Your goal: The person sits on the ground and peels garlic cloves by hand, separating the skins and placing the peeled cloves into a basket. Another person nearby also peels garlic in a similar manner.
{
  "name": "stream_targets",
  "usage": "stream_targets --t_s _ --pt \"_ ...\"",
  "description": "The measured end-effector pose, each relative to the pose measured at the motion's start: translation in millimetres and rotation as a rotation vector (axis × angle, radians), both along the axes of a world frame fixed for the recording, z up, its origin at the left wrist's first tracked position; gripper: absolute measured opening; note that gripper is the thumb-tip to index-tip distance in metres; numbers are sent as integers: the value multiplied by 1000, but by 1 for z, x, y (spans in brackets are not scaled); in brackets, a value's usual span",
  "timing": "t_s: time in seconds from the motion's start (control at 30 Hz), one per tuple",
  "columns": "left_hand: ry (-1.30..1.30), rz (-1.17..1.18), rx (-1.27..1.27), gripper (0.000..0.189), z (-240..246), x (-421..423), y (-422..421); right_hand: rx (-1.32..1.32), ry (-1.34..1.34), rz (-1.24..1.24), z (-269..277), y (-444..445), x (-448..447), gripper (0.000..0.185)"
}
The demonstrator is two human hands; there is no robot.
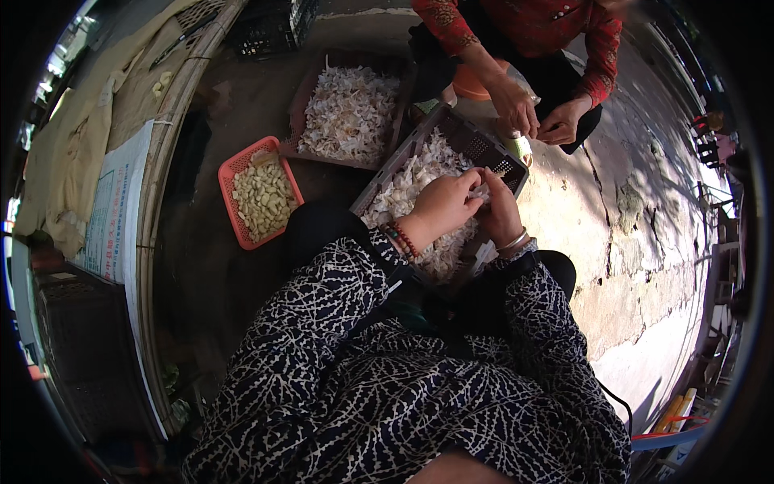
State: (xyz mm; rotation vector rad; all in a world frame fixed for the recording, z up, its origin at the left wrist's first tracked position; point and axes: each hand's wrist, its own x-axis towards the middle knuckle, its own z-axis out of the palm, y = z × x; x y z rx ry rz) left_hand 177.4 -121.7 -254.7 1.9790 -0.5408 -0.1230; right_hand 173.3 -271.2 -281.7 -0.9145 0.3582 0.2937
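Note:
Both my hands meet over a dark plastic crate [370, 192] filled with garlic cloves and papery garlic skins [417, 175]. My left hand [444, 202], with a bead bracelet at its wrist, pinches a small whitish piece of garlic [481, 192] together with my right hand [500, 209], which wears a metal bangle. The fingers partly cover the piece. To the left, a pink plastic basket [228, 192] holds peeled garlic cloves [263, 196]. Beyond it, a second dark crate [296, 115] is heaped with garlic skins [351, 115].
A person in a red patterned top [526, 24] sits opposite, hands [538, 118] together beyond the crate. An orange bucket [470, 81] stands beside them. A bamboo-edged table [181, 85] runs along the left; a black crate [272, 27] stands at the back. Cracked concrete ground [604, 212] lies to the right.

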Motion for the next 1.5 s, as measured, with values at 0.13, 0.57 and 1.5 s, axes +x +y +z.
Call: stream_targets --t_s 0.13,0.57,1.5 --pt "-18 -9 112 28 4 1 -1 -13 -29 -22 5 6 -2 30" --pt "524 -119 -191 30 -15 18 -16 -4 -127 -125 7 -2 -9 47" --pt "821 -345 -419 23 -7 19 -14 -1036 -250 -90 3 -11 -6 52"
